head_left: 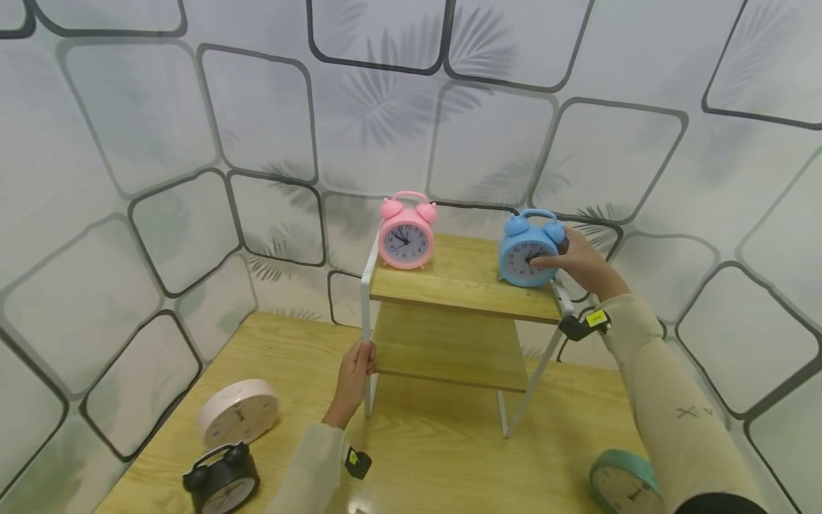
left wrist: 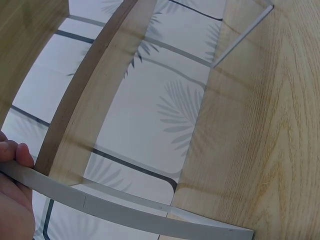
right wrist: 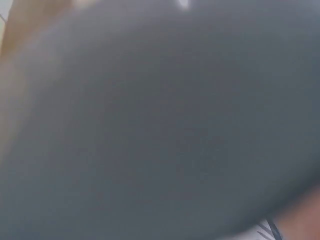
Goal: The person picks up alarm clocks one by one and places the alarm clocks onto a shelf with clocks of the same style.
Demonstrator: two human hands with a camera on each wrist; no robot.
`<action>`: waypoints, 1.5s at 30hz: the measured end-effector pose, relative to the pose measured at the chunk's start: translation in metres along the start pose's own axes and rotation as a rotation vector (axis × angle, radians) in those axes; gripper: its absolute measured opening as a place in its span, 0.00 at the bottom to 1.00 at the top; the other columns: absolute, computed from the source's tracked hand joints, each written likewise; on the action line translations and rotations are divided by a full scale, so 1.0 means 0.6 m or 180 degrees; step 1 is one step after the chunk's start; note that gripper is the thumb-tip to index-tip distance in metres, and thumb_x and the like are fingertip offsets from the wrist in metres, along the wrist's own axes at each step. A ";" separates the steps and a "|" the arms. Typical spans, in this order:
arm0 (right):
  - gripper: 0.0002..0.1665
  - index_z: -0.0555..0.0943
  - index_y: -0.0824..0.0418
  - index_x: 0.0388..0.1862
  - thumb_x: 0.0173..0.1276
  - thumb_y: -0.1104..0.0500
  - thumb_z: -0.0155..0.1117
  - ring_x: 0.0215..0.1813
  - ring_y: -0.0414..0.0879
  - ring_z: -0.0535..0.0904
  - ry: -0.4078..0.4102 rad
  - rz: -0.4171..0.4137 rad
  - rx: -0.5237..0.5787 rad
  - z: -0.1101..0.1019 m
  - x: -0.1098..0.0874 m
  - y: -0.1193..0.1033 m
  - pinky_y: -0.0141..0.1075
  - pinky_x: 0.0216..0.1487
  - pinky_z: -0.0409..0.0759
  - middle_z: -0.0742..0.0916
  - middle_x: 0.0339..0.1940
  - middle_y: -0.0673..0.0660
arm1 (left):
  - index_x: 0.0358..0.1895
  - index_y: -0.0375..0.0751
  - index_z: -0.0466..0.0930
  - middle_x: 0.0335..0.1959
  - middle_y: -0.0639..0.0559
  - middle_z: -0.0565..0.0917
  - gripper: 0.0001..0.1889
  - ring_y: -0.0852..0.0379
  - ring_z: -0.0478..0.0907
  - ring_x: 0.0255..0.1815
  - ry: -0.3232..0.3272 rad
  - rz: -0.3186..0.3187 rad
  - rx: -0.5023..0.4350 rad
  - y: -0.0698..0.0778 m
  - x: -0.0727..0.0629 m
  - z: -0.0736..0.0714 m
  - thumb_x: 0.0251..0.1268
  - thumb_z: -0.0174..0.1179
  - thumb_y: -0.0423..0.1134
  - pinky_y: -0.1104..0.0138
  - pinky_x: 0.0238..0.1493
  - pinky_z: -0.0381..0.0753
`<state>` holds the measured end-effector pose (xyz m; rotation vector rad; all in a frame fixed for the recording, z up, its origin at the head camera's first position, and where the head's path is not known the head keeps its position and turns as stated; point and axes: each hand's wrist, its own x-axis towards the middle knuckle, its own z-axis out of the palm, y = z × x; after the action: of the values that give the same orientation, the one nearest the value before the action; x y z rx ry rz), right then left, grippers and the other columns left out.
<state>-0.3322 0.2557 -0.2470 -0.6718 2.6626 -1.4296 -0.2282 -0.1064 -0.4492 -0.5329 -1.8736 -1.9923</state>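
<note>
A small two-tier wooden shelf [head_left: 465, 275] with white metal side frames stands on the table. My left hand [head_left: 352, 378] grips its left white leg [left wrist: 125, 207], fingers curled round the bar beside the lower board. On the right end of the top board is a blue twin-bell alarm clock [head_left: 514, 263]. My right hand [head_left: 587, 264] holds this clock from its right side, with the thumb across the dial and the other fingers hidden behind. A pink twin-bell alarm clock [head_left: 406, 244] stands on the top board's left end. A blurred grey surface [right wrist: 160, 120] fills most of the right wrist view.
On the wooden table [head_left: 437, 464], a pale pink round clock [head_left: 239, 412] and a black twin-bell alarm clock [head_left: 225, 482] lie at front left. A green round clock [head_left: 626, 482] is at front right, partly behind the right sleeve. A patterned wall [head_left: 385, 128] rises behind the shelf.
</note>
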 end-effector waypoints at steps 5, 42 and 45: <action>0.38 0.58 0.65 0.67 0.63 0.60 0.65 0.50 0.34 0.75 0.0044 0.0022 -0.0143 0.002 -0.001 0.003 0.26 0.51 0.74 0.77 0.50 0.47 | 0.25 0.23 0.60 0.17 0.32 0.59 0.17 0.48 0.57 0.18 -0.0022 -0.0015 0.0045 -0.001 -0.003 0.000 0.76 0.33 0.27 0.72 0.20 0.63; 0.38 0.55 0.61 0.69 0.64 0.69 0.61 0.56 0.34 0.72 0.0121 -0.0248 0.0567 0.012 0.000 0.010 0.23 0.53 0.74 0.72 0.57 0.48 | 0.26 0.22 0.60 0.17 0.31 0.60 0.16 0.44 0.57 0.18 0.0002 -0.0015 0.0068 0.003 0.001 0.000 0.75 0.32 0.26 0.76 0.22 0.64; 0.37 0.54 0.63 0.67 0.65 0.62 0.63 0.54 0.32 0.73 0.0192 -0.0064 0.0299 0.012 -0.002 0.004 0.21 0.52 0.73 0.72 0.55 0.51 | 0.26 0.22 0.60 0.17 0.31 0.60 0.16 0.49 0.58 0.17 0.0005 -0.0006 0.0084 0.003 0.002 0.000 0.75 0.32 0.26 0.75 0.22 0.64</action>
<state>-0.3304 0.2517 -0.2533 -0.6596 2.6202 -1.5936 -0.2280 -0.1063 -0.4471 -0.5223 -1.8972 -1.9658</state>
